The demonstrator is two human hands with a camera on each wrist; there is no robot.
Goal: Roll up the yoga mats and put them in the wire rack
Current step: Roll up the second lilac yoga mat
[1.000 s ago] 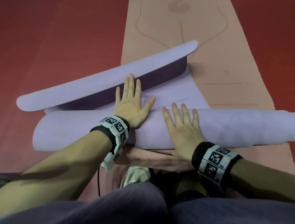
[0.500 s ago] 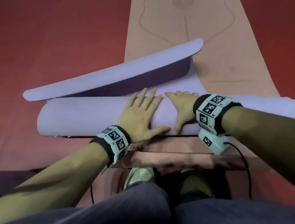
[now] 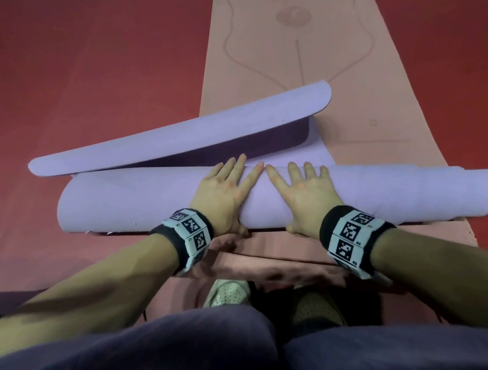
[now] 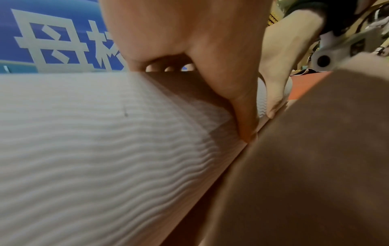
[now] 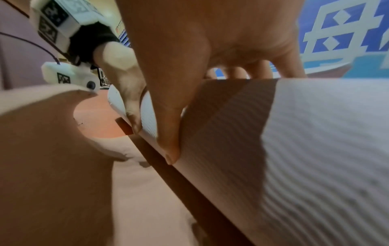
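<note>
Red flooring (image 3: 82, 80) spreads around you, crouched on a pink mat (image 3: 347, 103). Your left hand (image 3: 223, 192) and right hand (image 3: 307, 188) press flat, fingers straight and spread, on the rolled lilac mat (image 3: 122, 206); its loose end (image 3: 175, 137) curls beyond, before a blue lettered wall (image 4: 52, 36).

Matt, wavy-ribbed foam of the lilac mat (image 4: 94, 149); matt red floor (image 3: 82, 80)
</note>
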